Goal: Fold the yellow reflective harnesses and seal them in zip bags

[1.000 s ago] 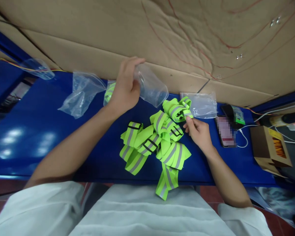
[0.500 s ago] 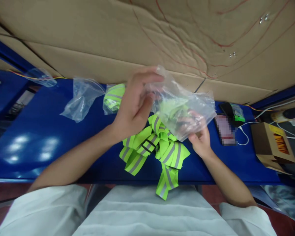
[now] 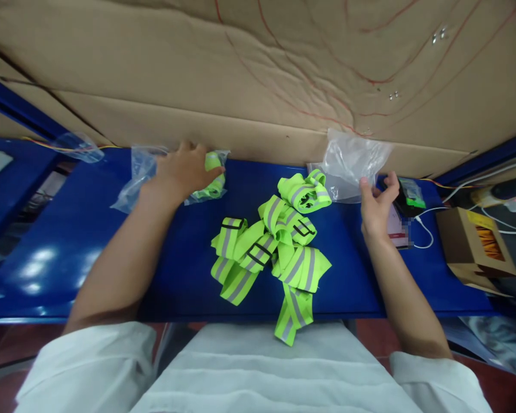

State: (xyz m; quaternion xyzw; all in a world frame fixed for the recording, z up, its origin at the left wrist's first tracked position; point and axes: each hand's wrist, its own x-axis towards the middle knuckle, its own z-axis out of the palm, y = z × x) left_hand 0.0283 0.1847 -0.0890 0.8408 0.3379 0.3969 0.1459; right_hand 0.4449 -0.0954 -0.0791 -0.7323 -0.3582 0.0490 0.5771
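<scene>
My left hand (image 3: 178,172) lies over the left part of a bagged roll of green reflective strap (image 3: 212,182), its thumb stretched across the roll and apart from the fingers. My right hand (image 3: 379,209) is open at the right edge of a clear plastic bag (image 3: 355,158), its thumb tip at the plastic and its fingers spread. A loose coiled reflective strap (image 3: 303,194) sits between my hands, without a bag. Below it lies a heap of yellow-green reflective straps (image 3: 262,249) with grey stripes and black buckles; one end hangs over the table's front edge.
On the blue table (image 3: 189,275), another clear bag (image 3: 131,186) lies partly behind my left arm. A phone (image 3: 398,229), a white cable and an open cardboard box (image 3: 473,241) are at right. A cardboard wall (image 3: 176,69) closes off the back.
The clear bag has left my hands and now rests at the back right. The coiled strap shows bare on the table. My left hand has moved left onto the bagged roll; my right hand has shifted right.
</scene>
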